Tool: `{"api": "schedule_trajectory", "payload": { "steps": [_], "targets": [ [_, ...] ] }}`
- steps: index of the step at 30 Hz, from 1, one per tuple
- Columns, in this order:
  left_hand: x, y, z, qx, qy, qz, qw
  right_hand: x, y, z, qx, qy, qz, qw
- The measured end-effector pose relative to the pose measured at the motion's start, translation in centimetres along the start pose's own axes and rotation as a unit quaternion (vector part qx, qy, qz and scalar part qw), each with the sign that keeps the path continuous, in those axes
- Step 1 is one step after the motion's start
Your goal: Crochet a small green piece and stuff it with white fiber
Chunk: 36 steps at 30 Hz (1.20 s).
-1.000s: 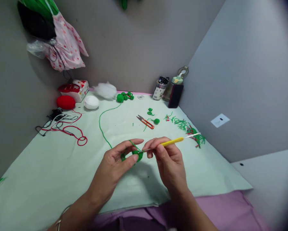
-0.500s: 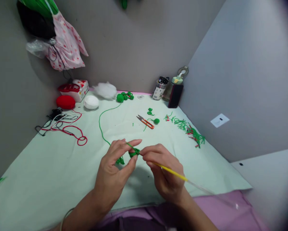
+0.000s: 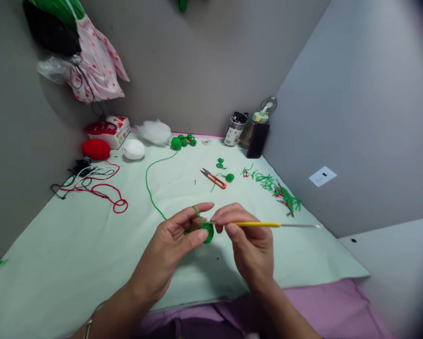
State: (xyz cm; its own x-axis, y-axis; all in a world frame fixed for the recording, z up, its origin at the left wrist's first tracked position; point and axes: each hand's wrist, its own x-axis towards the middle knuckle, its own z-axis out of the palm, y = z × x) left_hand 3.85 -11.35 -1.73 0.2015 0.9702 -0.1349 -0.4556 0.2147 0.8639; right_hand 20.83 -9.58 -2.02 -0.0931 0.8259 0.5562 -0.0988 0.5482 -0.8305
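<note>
My left hand point(image 3: 172, 247) pinches a small green crocheted piece point(image 3: 207, 233) between thumb and fingers. Green yarn point(image 3: 148, 183) loops over its raised index finger and trails back to a green yarn ball point(image 3: 176, 143). My right hand point(image 3: 251, 245) grips a crochet hook point(image 3: 257, 224) by its yellow handle, held nearly level. The hook's left tip meets the top of the green piece; whether it is inside a stitch I cannot tell. Its bare metal end points right.
Thread snips point(image 3: 214, 179) lie beyond my hands, beside a small green ball point(image 3: 229, 177). Yarn scraps point(image 3: 282, 193) are strewn at the right. Red point(image 3: 96, 149) and white yarn balls point(image 3: 133, 149) sit back left, with tangled strands before them. A pen holder point(image 3: 234, 131) and phone point(image 3: 258, 140) stand behind.
My right hand has turned the hook from slanting down to the right to nearly level. The green piece has shifted slightly right and tilted, showing more of its rounded side.
</note>
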Motion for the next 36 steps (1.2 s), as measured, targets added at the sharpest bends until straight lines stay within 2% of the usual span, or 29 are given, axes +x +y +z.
{"api": "schedule_trajectory", "payload": {
  "steps": [4,6,8,10,12,15,17,19,21,25,27,29,31,33,36],
  "targets": [
    [0.0,-0.5,0.1,0.030,0.017,0.013,0.999,-0.5,-0.1,0.3,-0.082,-0.030,-0.039,0.995],
    [0.0,-0.4,0.1,0.017,0.032,0.013,0.999,-0.9,-0.1,0.4,-0.099,-0.033,-0.069,0.992],
    [0.1,-0.2,0.0,-0.013,0.023,-0.003,1.000,-1.0,-0.1,0.3,-0.098,-0.031,-0.072,0.992],
    [0.1,0.1,-0.1,-0.049,-0.004,-0.038,0.998,-0.9,0.0,0.1,-0.056,-0.018,-0.037,0.998],
    [0.2,0.3,-0.4,-0.082,-0.046,-0.075,0.993,-0.4,0.2,-0.2,0.029,0.001,0.026,0.999],
    [0.3,0.4,-0.8,-0.113,-0.089,-0.097,0.985,0.3,0.5,-0.5,0.153,0.019,0.126,0.980],
    [0.3,0.3,-0.8,-0.113,-0.087,-0.093,0.985,0.6,0.6,-0.5,0.199,0.023,0.177,0.964],
    [0.2,0.1,-0.6,-0.094,-0.072,-0.078,0.990,0.5,0.7,-0.3,0.216,0.025,0.196,0.956],
    [0.2,-0.1,-0.2,-0.061,-0.051,-0.059,0.995,0.2,0.9,0.0,0.197,0.021,0.169,0.966],
    [0.2,-0.7,0.3,0.036,0.000,-0.001,0.999,-0.6,1.2,0.8,0.077,0.013,0.065,0.995],
    [0.2,-0.9,0.3,0.084,0.021,0.028,0.996,-0.8,1.4,1.0,0.045,0.017,0.050,0.998],
    [0.1,-0.9,0.1,0.098,0.018,0.036,0.994,-0.7,1.5,1.0,0.054,0.028,0.070,0.996],
    [0.0,-0.7,-0.1,0.094,0.000,0.033,0.995,-0.4,1.6,0.6,0.105,0.052,0.117,0.986],
    [-0.1,-0.2,-0.4,0.105,-0.003,0.044,0.993,0.2,1.7,0.0,0.180,0.077,0.178,0.964],
    [0.0,1.5,-1.4,0.087,0.051,0.072,0.992,1.0,1.6,-1.1,0.280,0.099,0.244,0.923]
  ]
}}
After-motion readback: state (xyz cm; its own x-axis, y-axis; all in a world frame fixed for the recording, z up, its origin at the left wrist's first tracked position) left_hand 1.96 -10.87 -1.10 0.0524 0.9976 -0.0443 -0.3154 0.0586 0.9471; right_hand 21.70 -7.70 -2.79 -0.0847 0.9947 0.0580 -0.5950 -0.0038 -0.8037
